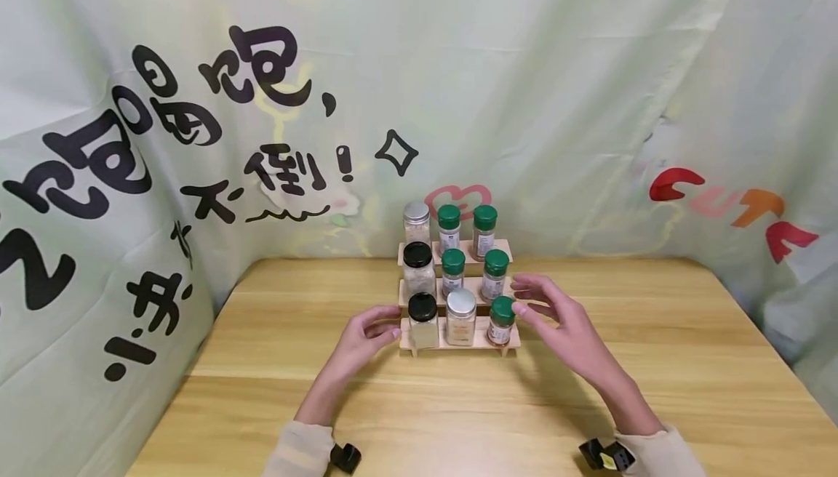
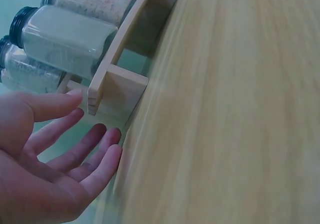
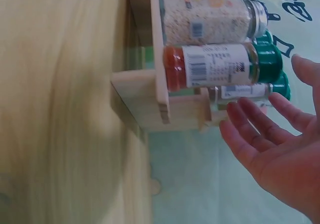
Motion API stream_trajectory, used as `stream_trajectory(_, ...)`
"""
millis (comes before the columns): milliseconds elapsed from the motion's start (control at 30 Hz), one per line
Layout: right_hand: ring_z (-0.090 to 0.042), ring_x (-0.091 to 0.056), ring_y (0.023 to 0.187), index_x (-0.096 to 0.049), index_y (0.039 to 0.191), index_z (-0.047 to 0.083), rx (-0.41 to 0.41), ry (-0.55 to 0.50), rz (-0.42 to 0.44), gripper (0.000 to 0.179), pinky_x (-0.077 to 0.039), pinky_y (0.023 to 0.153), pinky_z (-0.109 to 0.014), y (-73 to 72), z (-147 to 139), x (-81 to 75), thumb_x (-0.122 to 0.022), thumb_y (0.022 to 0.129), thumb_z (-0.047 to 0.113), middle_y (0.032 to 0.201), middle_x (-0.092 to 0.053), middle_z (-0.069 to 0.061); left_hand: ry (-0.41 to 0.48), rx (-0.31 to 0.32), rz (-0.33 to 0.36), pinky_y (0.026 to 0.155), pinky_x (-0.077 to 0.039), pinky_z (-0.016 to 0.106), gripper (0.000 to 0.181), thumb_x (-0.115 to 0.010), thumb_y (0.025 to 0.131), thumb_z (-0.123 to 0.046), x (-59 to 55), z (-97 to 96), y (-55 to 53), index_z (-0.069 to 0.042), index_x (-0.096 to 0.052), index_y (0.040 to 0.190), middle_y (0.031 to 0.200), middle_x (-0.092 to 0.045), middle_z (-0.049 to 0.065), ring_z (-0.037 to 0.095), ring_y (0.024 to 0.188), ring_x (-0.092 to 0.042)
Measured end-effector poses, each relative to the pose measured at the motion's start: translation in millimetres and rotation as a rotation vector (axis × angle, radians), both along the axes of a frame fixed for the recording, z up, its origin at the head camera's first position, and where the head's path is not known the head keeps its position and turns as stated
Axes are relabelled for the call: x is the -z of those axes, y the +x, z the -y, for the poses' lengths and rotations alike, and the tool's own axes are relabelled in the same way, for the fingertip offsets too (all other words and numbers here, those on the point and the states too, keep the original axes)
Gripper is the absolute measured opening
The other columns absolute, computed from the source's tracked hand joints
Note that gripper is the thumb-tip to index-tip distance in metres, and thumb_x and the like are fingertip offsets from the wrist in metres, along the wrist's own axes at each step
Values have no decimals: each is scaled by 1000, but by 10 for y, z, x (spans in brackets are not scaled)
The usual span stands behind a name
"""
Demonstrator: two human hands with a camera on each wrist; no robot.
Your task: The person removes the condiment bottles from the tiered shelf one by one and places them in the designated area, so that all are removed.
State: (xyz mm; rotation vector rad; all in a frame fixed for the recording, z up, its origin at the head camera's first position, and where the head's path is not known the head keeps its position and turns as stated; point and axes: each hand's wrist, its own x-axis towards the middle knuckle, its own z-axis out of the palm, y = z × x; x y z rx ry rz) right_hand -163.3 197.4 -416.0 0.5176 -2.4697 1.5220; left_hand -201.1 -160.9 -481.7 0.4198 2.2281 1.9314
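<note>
A three-tiered wooden spice rack (image 1: 480, 343) stands on the table with several spice jars on its steps. Its front step carries a black-capped jar (image 1: 423, 322), a silver-capped jar (image 1: 461, 321) and a green-capped jar (image 1: 500, 323) of reddish spice. Beside the rack's left end is my left hand (image 1: 369, 333), fingers relaxed and slightly bent; in the left wrist view its palm (image 2: 45, 184) holds nothing. My right hand (image 1: 561, 315) is spread at the rack's right end, nearest the front green-capped jar. Nothing lies in its palm (image 3: 290, 164) in the right wrist view.
The rack stands toward the back of the light wooden table (image 1: 432, 411). Behind it hangs a pale printed curtain (image 1: 524, 99) with black writing, which also runs along both sides.
</note>
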Motion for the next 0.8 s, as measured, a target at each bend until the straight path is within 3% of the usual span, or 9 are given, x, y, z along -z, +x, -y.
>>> stream_trajectory(200, -23, -62, 118, -59, 139, 10, -32, -59, 28, 40, -56, 97, -26, -18, 94, 58, -69, 101, 19, 130, -65, -6, -59, 0, 7, 94, -59, 31, 40, -71, 93, 1, 11, -18, 35, 7, -62, 132, 128, -64, 28, 42, 114, -65)
stream_trajectory(333, -22, -64, 115, -62, 134, 10, -47, -87, 45, 38, -58, 94, -28, -19, 104, 85, -73, 98, 16, 127, -66, -7, -75, 21, -1, 93, -59, 31, 40, -70, 93, 1, 9, -28, 35, 8, -62, 132, 127, -64, 29, 42, 113, -66)
stream_trajectory(567, -20, -67, 110, -63, 131, 7, -76, -115, 93, 40, -60, 91, -31, -15, 119, 131, -77, 94, 13, 120, -68, -10, -39, 44, 10, 94, -58, 29, 43, -72, 93, 1, 46, -6, 38, 11, -60, 133, 126, -64, 31, 45, 115, -65)
stream_trajectory(800, -18, -67, 109, -64, 128, 7, -67, -124, 80, 37, -60, 89, -29, -11, 102, 136, -77, 94, 11, 119, -68, -10, -15, 62, 25, 94, -58, 28, 46, -73, 91, 2, 45, 20, 18, 11, -59, 134, 127, -64, 31, 45, 115, -64)
